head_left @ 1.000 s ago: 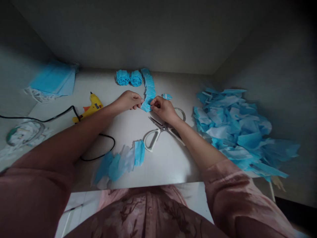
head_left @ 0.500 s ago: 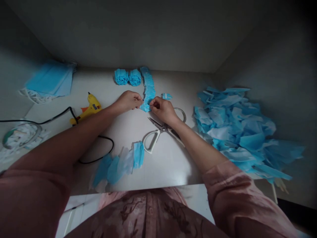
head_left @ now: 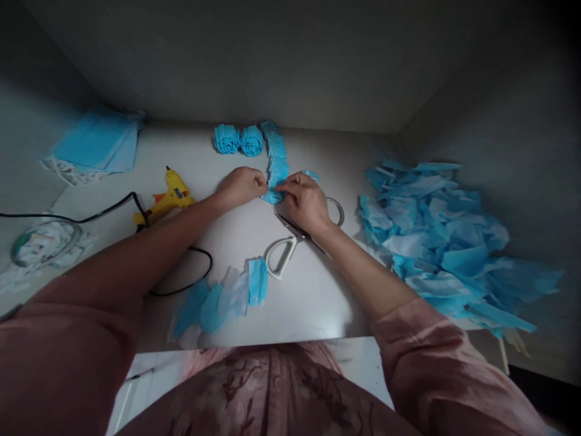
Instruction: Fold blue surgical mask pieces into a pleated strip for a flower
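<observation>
A long, gathered strip of blue mask fabric [head_left: 278, 158] lies lengthwise on the table in front of me. My left hand [head_left: 245, 184] is closed in a pinch at the left edge of its near end. From the other side, my right hand [head_left: 306, 198] has its fingertips together on the same end. Two rolled blue fabric roses [head_left: 239, 140] sit side by side left of the strip's far part. Below my right hand lie scissors [head_left: 281, 257] with white handles, blades spread and partly covered by the hand. A small blue piece [head_left: 311, 174] shows just behind that hand.
A yellow glue gun [head_left: 170, 197] with a black cord lies left, partly behind my left forearm. Blue face masks [head_left: 97, 142] are stacked at far left, above a roundish container [head_left: 45, 242] of white scraps. Cut pieces [head_left: 258, 281] lie near the front edge. A large fabric heap [head_left: 436, 230] covers the right side.
The view has shifted slightly. My right hand has turned, its index finger reaching further over the strip's near end and covering more of the small blue piece. My left hand stays at the strip.
</observation>
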Demonstrator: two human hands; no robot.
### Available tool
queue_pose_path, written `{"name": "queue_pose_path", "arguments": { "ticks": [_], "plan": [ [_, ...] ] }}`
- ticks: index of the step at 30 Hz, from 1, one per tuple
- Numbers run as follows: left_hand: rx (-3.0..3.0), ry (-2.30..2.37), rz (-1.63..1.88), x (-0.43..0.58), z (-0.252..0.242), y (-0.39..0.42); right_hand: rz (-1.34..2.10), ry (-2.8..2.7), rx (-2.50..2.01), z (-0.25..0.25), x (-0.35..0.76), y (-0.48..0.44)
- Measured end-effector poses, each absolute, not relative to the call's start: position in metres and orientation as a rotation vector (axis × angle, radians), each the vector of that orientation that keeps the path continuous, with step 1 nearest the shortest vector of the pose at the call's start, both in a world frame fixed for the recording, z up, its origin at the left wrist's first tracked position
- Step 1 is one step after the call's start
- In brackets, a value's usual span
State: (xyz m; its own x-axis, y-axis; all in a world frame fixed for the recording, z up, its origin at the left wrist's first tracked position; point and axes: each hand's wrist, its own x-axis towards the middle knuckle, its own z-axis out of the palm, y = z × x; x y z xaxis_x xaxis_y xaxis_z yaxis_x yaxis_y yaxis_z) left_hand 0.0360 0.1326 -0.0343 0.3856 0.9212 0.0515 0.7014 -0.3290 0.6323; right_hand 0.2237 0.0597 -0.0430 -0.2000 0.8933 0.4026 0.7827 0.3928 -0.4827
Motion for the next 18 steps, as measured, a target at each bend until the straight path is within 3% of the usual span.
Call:
{"name": "queue_pose_path", "arguments": {
  "ticks": [11,18],
  "plan": [
    [1.857,1.154,0.569,0.027,-0.022,0.132,0.195,-2.167,-1.613,-0.037,0.22,0.057],
    [2.021,1.13,0.532,0.025,-0.023,0.131,0.197,-2.195,-1.632,-0.035,0.22,0.055]
  ]
}}
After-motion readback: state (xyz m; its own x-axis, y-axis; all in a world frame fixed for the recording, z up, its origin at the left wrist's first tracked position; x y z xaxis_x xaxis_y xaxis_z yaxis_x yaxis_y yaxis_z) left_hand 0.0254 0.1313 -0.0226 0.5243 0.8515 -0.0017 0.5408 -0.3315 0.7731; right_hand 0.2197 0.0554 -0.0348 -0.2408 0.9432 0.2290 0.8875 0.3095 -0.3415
